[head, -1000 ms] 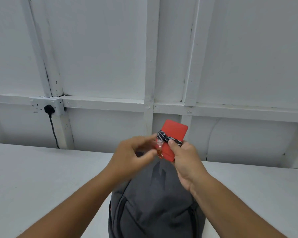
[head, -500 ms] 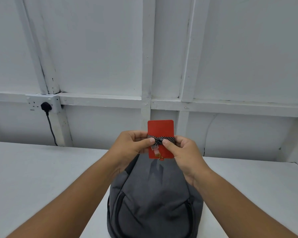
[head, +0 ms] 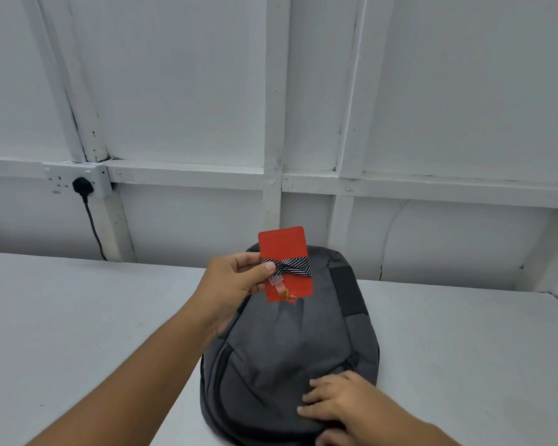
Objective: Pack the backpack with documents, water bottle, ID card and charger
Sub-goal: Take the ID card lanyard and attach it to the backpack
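A dark grey backpack (head: 290,352) lies flat on the white table (head: 78,317), its zips looking closed. My left hand (head: 232,284) pinches a red ID card (head: 284,249) by its left edge and holds it upright above the bag's far end. A black-and-white striped lanyard (head: 290,267) is wrapped around the card, with a clear clip hanging below it. My right hand (head: 339,403) rests on the near right part of the backpack with its fingers spread flat. Documents, bottle and charger are not in view.
A white panelled wall (head: 432,91) stands right behind the table. A wall socket (head: 78,183) at the left holds a black plug whose cable drops behind the table. Bare table surface lies on both sides of the backpack.
My right hand has let go of the card and dropped onto the near part of the backpack. The card stays in my left hand alone. The view has tilted down.
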`<act>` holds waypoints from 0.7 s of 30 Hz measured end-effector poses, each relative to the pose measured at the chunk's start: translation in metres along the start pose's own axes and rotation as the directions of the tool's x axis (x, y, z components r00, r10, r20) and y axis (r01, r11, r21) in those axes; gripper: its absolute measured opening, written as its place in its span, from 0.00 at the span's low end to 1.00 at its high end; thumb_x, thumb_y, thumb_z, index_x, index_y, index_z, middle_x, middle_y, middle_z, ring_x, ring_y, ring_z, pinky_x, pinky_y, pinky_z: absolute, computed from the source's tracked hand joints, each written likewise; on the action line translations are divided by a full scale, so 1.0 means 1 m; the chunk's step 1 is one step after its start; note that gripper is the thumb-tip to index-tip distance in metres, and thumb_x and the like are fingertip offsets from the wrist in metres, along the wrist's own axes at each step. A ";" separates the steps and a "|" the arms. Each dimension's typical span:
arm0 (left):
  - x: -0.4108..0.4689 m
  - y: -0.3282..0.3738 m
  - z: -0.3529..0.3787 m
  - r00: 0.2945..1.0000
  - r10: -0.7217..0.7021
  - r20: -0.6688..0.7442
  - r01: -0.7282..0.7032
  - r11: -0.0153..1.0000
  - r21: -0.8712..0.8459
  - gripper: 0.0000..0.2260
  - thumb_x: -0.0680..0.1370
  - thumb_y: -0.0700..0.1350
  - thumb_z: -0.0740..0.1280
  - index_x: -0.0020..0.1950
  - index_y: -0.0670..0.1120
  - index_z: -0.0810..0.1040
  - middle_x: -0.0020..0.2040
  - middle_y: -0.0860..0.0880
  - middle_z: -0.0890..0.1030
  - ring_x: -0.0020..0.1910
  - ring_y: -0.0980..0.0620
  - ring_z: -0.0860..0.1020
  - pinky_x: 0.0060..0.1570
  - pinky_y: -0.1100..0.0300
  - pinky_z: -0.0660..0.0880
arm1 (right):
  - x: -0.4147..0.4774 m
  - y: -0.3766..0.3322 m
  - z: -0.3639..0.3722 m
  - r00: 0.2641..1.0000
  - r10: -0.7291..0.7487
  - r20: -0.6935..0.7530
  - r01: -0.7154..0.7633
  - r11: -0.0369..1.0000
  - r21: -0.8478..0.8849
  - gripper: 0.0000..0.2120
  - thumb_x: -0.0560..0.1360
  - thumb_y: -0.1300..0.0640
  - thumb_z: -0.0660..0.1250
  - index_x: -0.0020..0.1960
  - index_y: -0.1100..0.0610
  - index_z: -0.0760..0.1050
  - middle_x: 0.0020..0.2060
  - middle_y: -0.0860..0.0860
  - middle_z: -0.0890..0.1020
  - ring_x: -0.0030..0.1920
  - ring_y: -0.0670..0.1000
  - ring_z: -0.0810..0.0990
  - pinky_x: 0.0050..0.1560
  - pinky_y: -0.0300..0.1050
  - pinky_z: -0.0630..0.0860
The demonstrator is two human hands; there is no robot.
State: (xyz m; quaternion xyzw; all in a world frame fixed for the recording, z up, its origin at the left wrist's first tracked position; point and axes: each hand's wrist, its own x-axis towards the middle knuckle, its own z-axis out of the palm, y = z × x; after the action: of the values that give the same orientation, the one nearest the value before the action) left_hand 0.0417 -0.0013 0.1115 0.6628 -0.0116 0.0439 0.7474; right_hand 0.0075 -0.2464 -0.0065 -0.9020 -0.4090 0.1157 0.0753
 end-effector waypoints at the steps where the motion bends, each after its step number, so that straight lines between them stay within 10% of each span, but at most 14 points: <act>1: -0.002 -0.003 -0.001 1.000 -0.008 0.002 0.008 1.000 0.021 0.09 0.78 0.37 0.71 0.57 0.40 0.83 0.49 0.45 0.88 0.46 0.48 0.87 0.42 0.61 0.83 | 0.001 -0.003 -0.006 1.000 -0.009 -0.018 0.009 1.000 -0.010 0.23 0.80 0.37 0.59 0.72 0.43 0.74 0.70 0.43 0.77 0.74 0.44 0.69 0.74 0.46 0.62; 14: -0.056 0.009 0.007 0.946 0.254 0.203 -0.312 0.885 0.346 0.09 0.78 0.43 0.73 0.57 0.49 0.85 0.45 0.53 0.88 0.48 0.54 0.86 0.49 0.61 0.82 | 0.044 0.007 -0.140 0.883 0.352 -0.312 -0.141 0.831 0.538 0.11 0.82 0.52 0.66 0.43 0.46 0.82 0.38 0.36 0.85 0.40 0.35 0.82 0.42 0.32 0.76; 17: -0.054 -0.015 0.003 0.841 0.446 0.307 -0.529 0.562 0.636 0.09 0.77 0.43 0.73 0.56 0.51 0.86 0.44 0.57 0.86 0.45 0.60 0.83 0.48 0.65 0.79 | 0.054 0.020 -0.168 0.791 0.467 -0.396 -0.144 0.771 0.620 0.11 0.82 0.51 0.66 0.51 0.56 0.84 0.46 0.57 0.87 0.48 0.56 0.86 0.54 0.53 0.80; 21: -0.034 -0.087 -0.003 0.763 0.300 0.572 -0.584 -0.058 0.810 0.07 0.71 0.42 0.74 0.47 0.48 0.84 0.39 0.51 0.82 0.41 0.49 0.80 0.38 0.55 0.77 | 0.058 0.027 -0.184 0.757 0.517 -0.400 -0.129 0.718 0.684 0.11 0.81 0.51 0.66 0.48 0.52 0.85 0.44 0.54 0.88 0.45 0.53 0.86 0.52 0.49 0.81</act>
State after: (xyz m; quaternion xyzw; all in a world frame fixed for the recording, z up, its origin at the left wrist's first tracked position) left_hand 0.0150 -0.0101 0.0228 0.9360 -0.2770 0.2087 0.0598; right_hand 0.1142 -0.2278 0.1558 -0.8771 -0.1333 -0.0181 0.4612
